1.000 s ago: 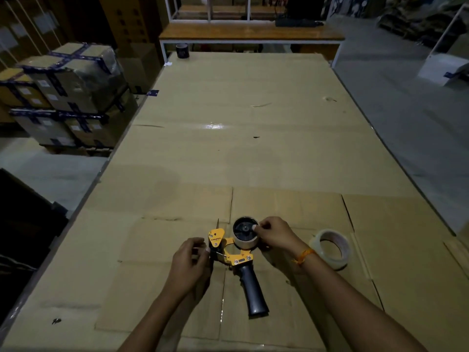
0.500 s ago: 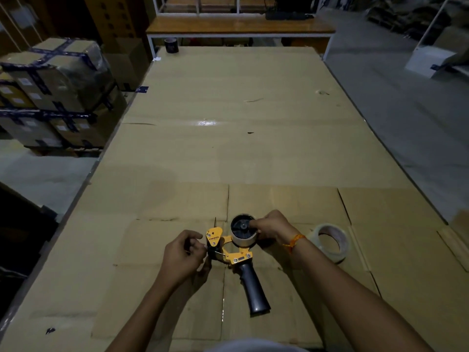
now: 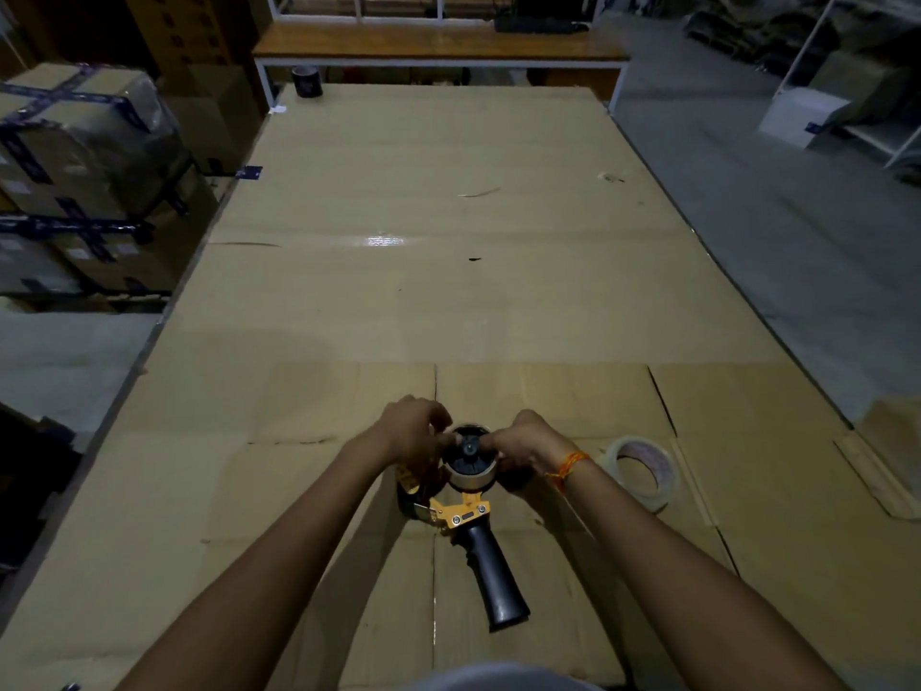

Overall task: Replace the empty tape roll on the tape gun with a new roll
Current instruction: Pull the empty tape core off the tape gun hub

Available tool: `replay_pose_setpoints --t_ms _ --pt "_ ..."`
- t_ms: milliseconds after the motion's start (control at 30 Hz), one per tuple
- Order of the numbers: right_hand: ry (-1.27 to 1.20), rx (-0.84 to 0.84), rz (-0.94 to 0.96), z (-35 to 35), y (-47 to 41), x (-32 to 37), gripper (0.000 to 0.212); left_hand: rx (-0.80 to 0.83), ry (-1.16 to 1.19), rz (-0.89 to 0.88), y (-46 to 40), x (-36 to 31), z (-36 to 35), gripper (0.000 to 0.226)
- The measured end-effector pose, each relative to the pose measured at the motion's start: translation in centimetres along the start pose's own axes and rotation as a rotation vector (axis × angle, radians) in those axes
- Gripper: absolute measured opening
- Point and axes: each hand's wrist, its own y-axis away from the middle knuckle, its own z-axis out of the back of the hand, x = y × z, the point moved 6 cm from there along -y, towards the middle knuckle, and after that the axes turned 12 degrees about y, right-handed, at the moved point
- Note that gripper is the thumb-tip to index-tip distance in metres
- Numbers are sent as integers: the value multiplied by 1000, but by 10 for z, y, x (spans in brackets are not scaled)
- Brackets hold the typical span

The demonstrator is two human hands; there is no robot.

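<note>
Left hand moved onto empty roll.

I see a desk covered in flattened cardboard filling the middle of the frame. A dark roll stands at its far left corner. Taped, wrapped cartons are stacked at upper left; a wooden bench crosses the top.

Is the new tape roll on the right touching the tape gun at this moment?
Apart. The head view shows the new tape roll lying flat on the cardboard, with bare cardboard and the right forearm between it and the tape gun.
</note>
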Motion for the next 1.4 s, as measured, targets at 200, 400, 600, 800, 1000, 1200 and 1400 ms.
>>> replay_pose_setpoints --t_ms 200,400,600,800,1000,1200,1400 --pt "36 39 -2 5 1 -1 24 302 27 84 -25 7 -11 37" --pt "69 90 -26 2 -4 1 32 408 79 137 -28 4 -13 35" --pt "102 113 -13 4 -4 2 36 390 57 139 -29 2 -15 32" --pt "194 71 82 5 0 9 33 379 62 139 -29 4 -17 35" --pt "128 -40 244 6 10 0 30 225 -24 101 -23 -1 -6 28" --pt "-148 127 136 -2 25 -21 22 -292 156 -17 32 -3 6 37" --pt "-267 18 5 -21 22 -18 28 -674 397 -31 111 15 -25 31"
